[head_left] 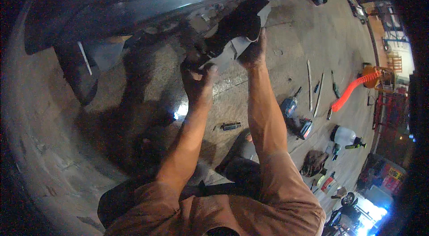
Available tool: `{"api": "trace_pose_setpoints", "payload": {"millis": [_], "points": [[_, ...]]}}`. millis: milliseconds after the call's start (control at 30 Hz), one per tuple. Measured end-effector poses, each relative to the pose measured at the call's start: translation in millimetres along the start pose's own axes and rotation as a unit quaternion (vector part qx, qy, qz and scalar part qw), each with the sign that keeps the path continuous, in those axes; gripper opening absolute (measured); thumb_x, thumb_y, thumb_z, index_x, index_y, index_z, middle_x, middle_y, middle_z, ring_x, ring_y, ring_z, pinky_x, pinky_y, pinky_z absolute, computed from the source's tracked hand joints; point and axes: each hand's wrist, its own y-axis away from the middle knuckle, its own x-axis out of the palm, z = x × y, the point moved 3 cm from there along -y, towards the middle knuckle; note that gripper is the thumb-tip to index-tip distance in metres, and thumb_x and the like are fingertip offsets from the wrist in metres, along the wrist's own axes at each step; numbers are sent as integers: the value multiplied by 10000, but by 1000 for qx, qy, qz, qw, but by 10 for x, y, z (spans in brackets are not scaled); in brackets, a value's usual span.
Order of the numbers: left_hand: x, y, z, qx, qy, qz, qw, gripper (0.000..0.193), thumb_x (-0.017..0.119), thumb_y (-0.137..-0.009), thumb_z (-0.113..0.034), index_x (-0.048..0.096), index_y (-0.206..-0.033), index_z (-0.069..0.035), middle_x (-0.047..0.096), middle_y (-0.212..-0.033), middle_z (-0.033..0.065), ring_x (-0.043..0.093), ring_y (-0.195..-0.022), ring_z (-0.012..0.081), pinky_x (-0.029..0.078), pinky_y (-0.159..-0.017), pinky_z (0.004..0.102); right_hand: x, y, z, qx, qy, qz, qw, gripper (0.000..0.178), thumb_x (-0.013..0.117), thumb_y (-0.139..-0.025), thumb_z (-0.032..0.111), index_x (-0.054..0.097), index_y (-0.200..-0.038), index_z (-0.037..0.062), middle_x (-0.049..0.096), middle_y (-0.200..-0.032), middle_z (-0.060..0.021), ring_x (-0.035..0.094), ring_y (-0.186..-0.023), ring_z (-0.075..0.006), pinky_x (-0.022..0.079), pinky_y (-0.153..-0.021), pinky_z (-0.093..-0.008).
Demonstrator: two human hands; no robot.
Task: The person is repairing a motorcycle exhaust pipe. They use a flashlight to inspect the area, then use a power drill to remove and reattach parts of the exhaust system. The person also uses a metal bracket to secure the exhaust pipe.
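Both arms reach forward to a car's bumper (161, 1), beneath which I hold a curved dark panel (237, 24) with pale grey edges. My right hand (254, 54) is closed around the panel's right lower edge, its fingers partly behind it. At the nearer left end, my left hand (196, 75) grips the panel with the thumb showing and most fingers in shadow. The panel's far side blends into the dark under the car, so I cannot tell whether it touches the bumper.
On the concrete floor to the right lie a cordless drill (290, 105), long thin strips (310, 85) and a coiled red hose (355, 89). A white spray bottle (343, 136) and a dark cloth (314, 162) are nearer. A small black object (231, 126) lies between my arms.
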Motion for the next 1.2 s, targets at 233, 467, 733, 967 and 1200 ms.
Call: {"api": "trace_pose_setpoints", "payload": {"millis": [233, 467, 733, 967, 1200], "points": [[-3, -11, 153, -90, 164, 37, 982, 452, 665, -771, -183, 474, -1172, -96, 536, -1111, 48, 506, -1039, 223, 436, -874, 408, 58, -29, 169, -22, 65, 34, 997, 665, 445, -855, 570, 406, -1313, 90, 479, -1294, -87, 458, -1172, -285, 344, -995, -453], [146, -75, 222, -123, 205, 9, 971, 433, 704, -723, -156, 561, -1127, -97, 586, -963, 13, 566, -918, 171, 481, -813, 358, 17, -79, 381, -10, 102, 45, 994, 689, 497, -835, 565, 388, -1329, 99, 470, -1304, -77, 437, -1193, -279, 333, -1001, -459], [125, -179, 232, -122, 174, 44, 976, 433, 704, -751, -198, 519, -1138, -133, 544, -1103, 30, 501, -1053, 207, 446, -851, 396, 60, -120, 421, -9, 177, 32, 984, 722, 460, -830, 624, 363, -1340, 122, 448, -1314, -67, 421, -1205, -271, 347, -979, -457], [238, -163, 207, -123, 226, 15, 966, 365, 677, -768, -181, 530, -1101, -152, 544, -1083, 24, 508, -1020, 208, 442, -834, 410, 89, -128, 555, 29, 231, -8, 973, 687, 430, -845, 631, 399, -1305, 122, 465, -1264, -73, 448, -1142, -263, 376, -921, -464], [213, -215, 245, -130, 245, -11, 961, 338, 656, -795, -218, 524, -1101, -160, 541, -1063, 23, 520, -989, 201, 472, -792, 362, -160, -202, 608, 37, 241, -25, 970, 584, 464, -872, 552, 444, -1244, 103, 516, -1179, -83, 491, -1080, -261, 411, -885, -431]]}}
